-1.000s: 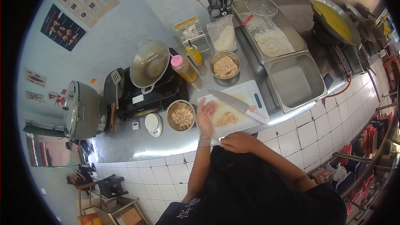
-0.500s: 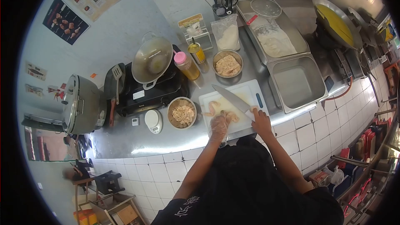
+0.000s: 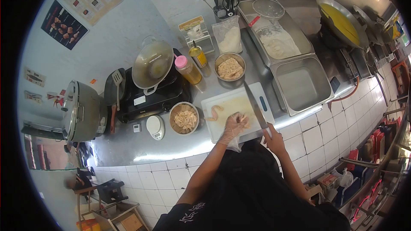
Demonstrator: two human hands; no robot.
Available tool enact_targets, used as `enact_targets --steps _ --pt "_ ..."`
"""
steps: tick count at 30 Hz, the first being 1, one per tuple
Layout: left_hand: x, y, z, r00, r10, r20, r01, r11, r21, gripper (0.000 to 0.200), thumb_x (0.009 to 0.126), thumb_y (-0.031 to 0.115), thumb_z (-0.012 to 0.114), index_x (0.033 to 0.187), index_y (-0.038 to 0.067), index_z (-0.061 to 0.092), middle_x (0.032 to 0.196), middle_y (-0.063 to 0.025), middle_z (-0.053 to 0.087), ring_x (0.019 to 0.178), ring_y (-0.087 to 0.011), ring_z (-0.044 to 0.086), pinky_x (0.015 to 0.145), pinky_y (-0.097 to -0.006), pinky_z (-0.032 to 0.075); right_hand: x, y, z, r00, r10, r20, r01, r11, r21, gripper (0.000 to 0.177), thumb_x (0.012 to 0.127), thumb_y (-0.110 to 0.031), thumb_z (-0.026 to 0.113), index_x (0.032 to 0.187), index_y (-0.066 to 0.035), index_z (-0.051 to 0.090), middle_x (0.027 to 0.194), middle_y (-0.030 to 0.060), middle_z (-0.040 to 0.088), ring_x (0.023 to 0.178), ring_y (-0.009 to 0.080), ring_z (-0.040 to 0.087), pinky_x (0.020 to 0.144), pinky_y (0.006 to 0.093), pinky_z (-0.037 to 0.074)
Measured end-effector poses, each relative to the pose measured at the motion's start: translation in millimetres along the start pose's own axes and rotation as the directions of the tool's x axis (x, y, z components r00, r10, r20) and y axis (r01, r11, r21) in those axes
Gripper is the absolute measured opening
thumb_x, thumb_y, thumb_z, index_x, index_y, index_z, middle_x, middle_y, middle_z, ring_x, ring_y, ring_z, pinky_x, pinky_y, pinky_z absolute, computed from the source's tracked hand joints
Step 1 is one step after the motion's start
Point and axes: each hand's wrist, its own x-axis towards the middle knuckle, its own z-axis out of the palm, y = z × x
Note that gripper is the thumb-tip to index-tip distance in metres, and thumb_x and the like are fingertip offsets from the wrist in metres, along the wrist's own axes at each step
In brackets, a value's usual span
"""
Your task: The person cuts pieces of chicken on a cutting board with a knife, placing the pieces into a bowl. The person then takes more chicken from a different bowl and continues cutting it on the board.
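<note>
My left hand [image 3: 233,127], in a clear plastic glove, is closed on a piece of raw chicken [image 3: 245,122] above the white cutting board [image 3: 209,132]. The hand partly covers the meat. In my right hand [image 3: 274,140] is the white handle of a large kitchen knife [image 3: 256,106]. Its blade points away from me over the board's right part, apart from the meat. Another raw chicken piece [image 3: 215,112] lies on the board's left side. Left of the board stands a metal bowl [image 3: 197,125] of cut pale meat; behind it, a second bowl [image 3: 231,79] holds more meat.
A white scale [image 3: 155,126] sits left of the bowls. Behind are a stove [image 3: 167,100] with a wok [image 3: 150,66], a pink-capped bottle [image 3: 188,70] and a bag of white powder [image 3: 228,36]. To the right are metal trays [image 3: 304,87], one with flour.
My left hand has lifted slightly and moved right, closing on the chicken piece. The knife has swung from slanting leftward across the board to pointing nearly straight away, and my right hand has drawn back.
</note>
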Motion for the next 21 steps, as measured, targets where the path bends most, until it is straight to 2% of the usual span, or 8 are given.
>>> enact_targets --steps 1,3,4,7,10,13,16,21 --pt "-0.9 8.5 8.2 1.000 -0.003 0.012 0.004 0.991 -0.132 0.033 0.091 0.021 0.077 0.075 0.007 0.052 0.066 0.0030 0.048 0.061 -0.0089 0.047 0.058 -0.0301 0.043 -0.1 12.2 0.2 0.995 -0.085 -0.046 0.085 0.996 -0.010 0.025 0.098 -0.020 0.056 0.117 -0.004 0.053 0.082 0.0250 0.070 0.081 0.0485 0.068 0.073 0.0542 0.055" --pt "10.0 -21.5 28.6 0.997 -0.008 -0.073 -0.004 0.988 -0.156 0.030 0.091 0.018 0.076 0.077 0.008 0.051 0.067 0.0044 0.049 0.061 -0.0074 0.046 0.056 -0.0289 0.042 3.5 47.9 3.3 0.957 -0.256 -0.138 0.253 0.967 -0.042 0.030 0.099 -0.020 0.057 0.122 -0.002 0.051 0.080 0.0267 0.068 0.080 0.0498 0.068 0.072 0.0519 0.056" --pt "13.9 -29.9 34.8 0.994 -0.009 -0.112 -0.010 0.986 -0.168 0.029 0.091 0.016 0.076 0.077 0.009 0.051 0.068 0.0051 0.050 0.062 -0.0066 0.046 0.055 -0.0284 0.042 5.3 52.1 6.6 0.953 -0.259 -0.155 0.249 0.965 -0.083 0.030 0.099 -0.020 0.057 0.122 -0.001 0.051 0.080 0.0267 0.068 0.080 0.0497 0.068 0.072 0.0531 0.055" --pt "8.5 -53.0 43.7 0.955 -0.268 -0.124 0.224 0.930 -0.292 0.025 0.091 0.014 0.075 0.082 0.008 0.052 0.067 0.0040 0.051 0.062 -0.0076 0.047 0.055 -0.0290 0.043 8.7 59.0 22.9 0.953 -0.258 -0.159 0.214 0.945 -0.248 0.029 0.099 -0.019 0.055 0.121 0.000 0.048 0.079 0.0271 0.068 0.079 0.0502 0.067 0.071 0.0572 0.053" --pt "8.9 -90.6 38.4 0.967 0.050 -0.251 -0.075 0.993 -0.093 0.020 0.091 0.011 0.072 0.086 0.007 0.053 0.068 0.0011 0.055 0.063 -0.0091 0.051 0.057 -0.0303 0.045 27.1 67.3 46.1 0.960 -0.276 -0.050 0.228 0.874 -0.429 0.028 0.100 -0.020 0.051 0.119 -0.001 0.044 0.082 0.0302 0.067 0.080 0.0530 0.065 0.072 0.0642 0.049" --pt "-7.0 -48.5 10.2 0.957 -0.057 -0.283 0.100 0.985 0.139 0.017 0.091 0.010 0.071 0.089 0.006 0.055 0.072 -0.0053 0.057 0.069 -0.0125 0.056 0.063 -0.0312 0.047 40.0 75.1 63.5 0.975 -0.210 -0.065 0.158 0.876 -0.456 0.025 0.100 -0.024 0.050 0.115 -0.006 0.042 0.083 0.0295 0.068 0.082 0.0526 0.066 0.073 0.0639 0.050" --pt "-17.0 -40.0 -21.0 0.951 0.102 -0.290 0.006 0.937 0.350 0.012 0.092 0.010 0.067 0.093 0.005 0.056 0.078 -0.0128 0.061 0.072 -0.0216 0.063 0.068 -0.0383 0.050 41.4 66.6 61.7 0.986 -0.160 -0.037 0.123 0.868 -0.482 0.026 0.101 -0.025 0.049 0.116 -0.005 0.042 0.082 0.0303 0.067 0.082 0.0534 0.065 0.073 0.0643 0.050" --pt "-38.9 -37.2 -49.2 0.948 0.143 -0.285 0.102 0.710 0.697 0.012 0.093 0.015 0.063 0.100 0.006 0.062 0.097 -0.0164 0.066 0.088 -0.0354 0.065 0.079 -0.0486 0.051 34.0 49.5 54.9 0.979 -0.202 -0.033 0.163 0.868 -0.468 0.024 0.101 -0.022 0.049 0.115 -0.003 0.042 0.080 0.0311 0.066 0.078 0.0538 0.065 0.070 0.0647 0.049"
